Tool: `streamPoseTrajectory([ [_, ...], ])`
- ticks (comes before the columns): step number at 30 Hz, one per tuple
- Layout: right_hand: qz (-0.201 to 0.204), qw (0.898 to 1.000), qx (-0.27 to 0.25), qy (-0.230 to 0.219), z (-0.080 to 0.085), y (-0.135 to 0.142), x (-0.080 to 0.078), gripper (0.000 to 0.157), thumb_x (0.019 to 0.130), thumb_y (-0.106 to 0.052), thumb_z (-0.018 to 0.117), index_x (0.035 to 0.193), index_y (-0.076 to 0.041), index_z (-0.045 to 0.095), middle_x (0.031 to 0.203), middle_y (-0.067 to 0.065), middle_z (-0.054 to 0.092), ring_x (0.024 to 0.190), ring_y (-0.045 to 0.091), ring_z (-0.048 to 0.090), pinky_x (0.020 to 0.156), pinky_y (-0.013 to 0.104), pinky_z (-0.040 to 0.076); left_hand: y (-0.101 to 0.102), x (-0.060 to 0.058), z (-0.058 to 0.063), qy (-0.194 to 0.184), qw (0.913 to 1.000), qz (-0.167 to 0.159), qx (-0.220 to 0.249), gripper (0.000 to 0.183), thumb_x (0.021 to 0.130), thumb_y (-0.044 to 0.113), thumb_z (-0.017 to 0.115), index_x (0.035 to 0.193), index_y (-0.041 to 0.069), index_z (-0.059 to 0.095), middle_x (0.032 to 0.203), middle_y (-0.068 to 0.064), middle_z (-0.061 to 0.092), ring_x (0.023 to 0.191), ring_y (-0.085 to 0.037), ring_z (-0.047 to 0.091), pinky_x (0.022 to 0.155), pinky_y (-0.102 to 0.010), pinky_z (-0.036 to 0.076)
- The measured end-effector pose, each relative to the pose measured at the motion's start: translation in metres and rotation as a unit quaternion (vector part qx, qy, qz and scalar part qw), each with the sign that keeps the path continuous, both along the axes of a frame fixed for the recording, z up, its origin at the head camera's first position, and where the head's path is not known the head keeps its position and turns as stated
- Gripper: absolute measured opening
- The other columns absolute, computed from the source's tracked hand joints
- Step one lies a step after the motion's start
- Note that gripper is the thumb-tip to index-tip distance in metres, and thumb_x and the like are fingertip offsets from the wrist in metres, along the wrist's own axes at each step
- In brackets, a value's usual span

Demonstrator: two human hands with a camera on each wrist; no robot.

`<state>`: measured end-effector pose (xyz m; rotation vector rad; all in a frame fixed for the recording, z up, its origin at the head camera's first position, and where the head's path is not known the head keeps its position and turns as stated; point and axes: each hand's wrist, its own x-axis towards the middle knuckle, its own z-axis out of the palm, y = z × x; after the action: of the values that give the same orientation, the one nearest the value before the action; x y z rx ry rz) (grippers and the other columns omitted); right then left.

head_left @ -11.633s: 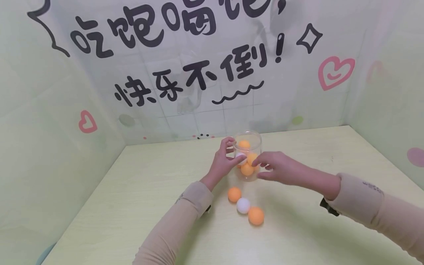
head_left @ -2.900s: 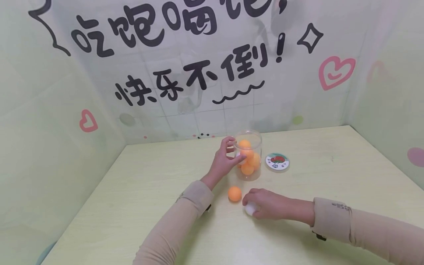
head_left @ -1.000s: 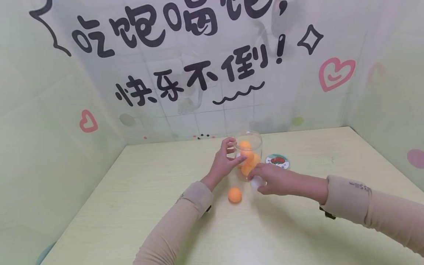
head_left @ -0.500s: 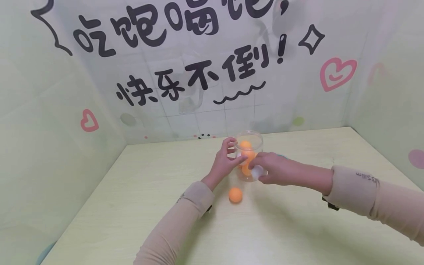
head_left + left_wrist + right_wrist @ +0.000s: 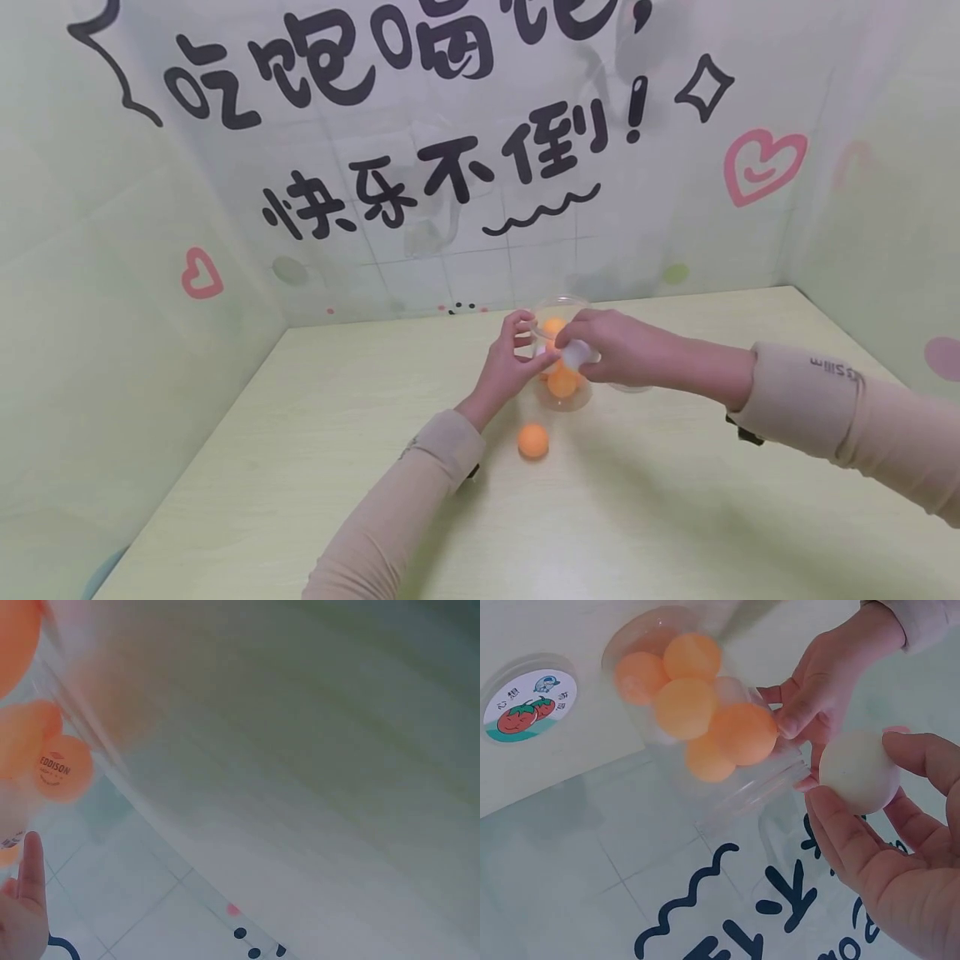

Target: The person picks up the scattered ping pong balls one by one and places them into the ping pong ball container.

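Observation:
My left hand (image 5: 501, 367) grips the side of a clear cylindrical jar (image 5: 564, 405), its thumb across the front. Several orange ping-pong balls (image 5: 686, 709) lie inside the jar, and a white one shows partly by my left fingers. Between thumb and fingertips, my right hand (image 5: 626, 346) pinches a white ping-pong ball (image 5: 860, 772). In the head view this ball is in front of the jar's upper part; the right wrist view has it just off the mouth. One orange ping-pong ball (image 5: 533, 442) rests on the table, nearer than the jar.
A round lid (image 5: 531, 706) with a tomato picture lies flat to the right of the jar, mostly behind my right hand in the head view. The pale wooden table (image 5: 337, 467) ends at a printed back curtain (image 5: 420, 275), with side curtains left and right.
My right hand has picked the white ball off the table and raised it toward the jar's mouth. An orange ball has also left the table row. My left hand keeps its place.

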<state>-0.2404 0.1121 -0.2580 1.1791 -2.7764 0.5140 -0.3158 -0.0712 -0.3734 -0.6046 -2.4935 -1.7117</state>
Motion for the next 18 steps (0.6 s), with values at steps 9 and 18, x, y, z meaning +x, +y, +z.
streamPoseTrajectory([
  [9,-0.021,1.0,0.015,0.01,0.015,-0.002,-0.004,0.031,0.077,0.006,0.062,0.108,0.001,0.062,0.104,0.014,0.06,0.095,0.029,0.056,0.081,0.039,0.051,0.0,0.002,-0.001,0.014,0.9999,0.006,-0.002,0.061,0.079,0.028,0.072,0.127,0.018,0.034,0.13,-0.008,0.045,0.115,-0.028,0.051,0.084,-0.031,0.052],
  [18,-0.051,0.998,0.016,0.039,0.02,-0.003,-0.018,0.033,0.077,0.007,0.063,0.11,0.004,0.06,0.109,0.019,0.059,0.1,0.034,0.056,0.083,0.041,0.051,0.0,0.003,0.001,0.01,0.9999,0.008,-0.01,0.061,0.08,0.029,0.071,0.126,0.018,0.033,0.132,-0.008,0.044,0.116,-0.028,0.051,0.085,-0.032,0.052],
])
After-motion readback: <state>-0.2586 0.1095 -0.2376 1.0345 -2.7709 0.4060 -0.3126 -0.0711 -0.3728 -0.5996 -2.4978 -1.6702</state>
